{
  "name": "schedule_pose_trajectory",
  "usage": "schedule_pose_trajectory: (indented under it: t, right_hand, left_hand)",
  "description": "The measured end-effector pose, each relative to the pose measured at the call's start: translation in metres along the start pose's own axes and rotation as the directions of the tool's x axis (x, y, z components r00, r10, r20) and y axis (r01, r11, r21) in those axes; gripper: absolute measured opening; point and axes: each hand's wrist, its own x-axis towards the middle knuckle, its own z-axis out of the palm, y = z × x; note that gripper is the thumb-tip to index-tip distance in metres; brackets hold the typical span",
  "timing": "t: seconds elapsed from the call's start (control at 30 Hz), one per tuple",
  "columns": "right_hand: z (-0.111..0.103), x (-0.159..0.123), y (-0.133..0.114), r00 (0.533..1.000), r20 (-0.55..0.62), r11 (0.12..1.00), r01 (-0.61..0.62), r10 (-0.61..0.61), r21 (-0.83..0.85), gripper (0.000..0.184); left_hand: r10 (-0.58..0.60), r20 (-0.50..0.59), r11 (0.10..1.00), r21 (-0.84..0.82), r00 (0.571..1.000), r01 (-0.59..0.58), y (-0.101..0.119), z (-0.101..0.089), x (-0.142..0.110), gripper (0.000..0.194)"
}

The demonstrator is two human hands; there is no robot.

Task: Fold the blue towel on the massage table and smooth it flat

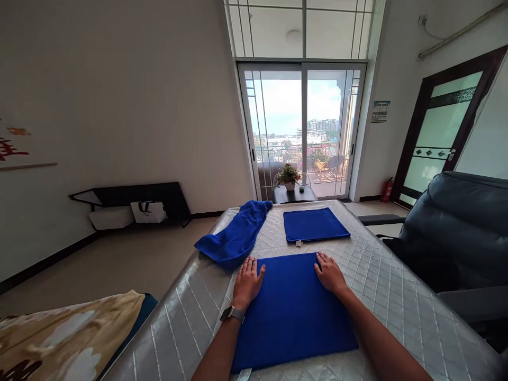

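Note:
A flat blue fabric cover [296, 312], with a white tag at its near left corner, lies spread in front of me. My left hand [248, 281] rests open on its far left corner, fingers pointing away from me. On the far right corner my right hand [330, 272] also lies flat and open. Beyond it sits a second flat blue cover [315, 225] with a white tag at its near edge. A crumpled blue cloth [240, 233] is at the far left, just past my left hand.
Everything blue lies on a quilted mattress [397, 301] in shiny plastic. A dark armchair [464, 227] stands at the right. At lower left is a patterned blanket [71, 338]. A small table [293, 195] with a potted plant [289, 177] stands beyond the mattress, before glass doors.

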Motion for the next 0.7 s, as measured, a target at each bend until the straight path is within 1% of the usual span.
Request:
schedule_pose_trajectory:
  t: [0.2, 0.47, 0.7]
  right_hand:
    - [0.002, 0.001, -0.001, 1.0, -0.004, 1.0, 0.006, -0.006, -0.005, 0.065]
    - [0.002, 0.004, -0.002, 1.0, 0.015, 1.0, 0.008, -0.008, -0.002, 0.064]
    - [0.005, 0.005, -0.002, 1.0, 0.011, 1.0, 0.004, -0.004, 0.014, 0.065]
  left_hand:
    - [-0.012, -0.004, 1.0, -0.028, 1.0, 0.012, -0.001, 0.0, 0.002, 0.07]
    - [-0.021, -0.006, 0.999, -0.049, 1.0, 0.02, -0.011, 0.017, 0.008, 0.065]
    - [-0.046, 0.037, 0.999, -0.014, 0.998, 0.046, -0.01, 0.013, 0.009, 0.067]
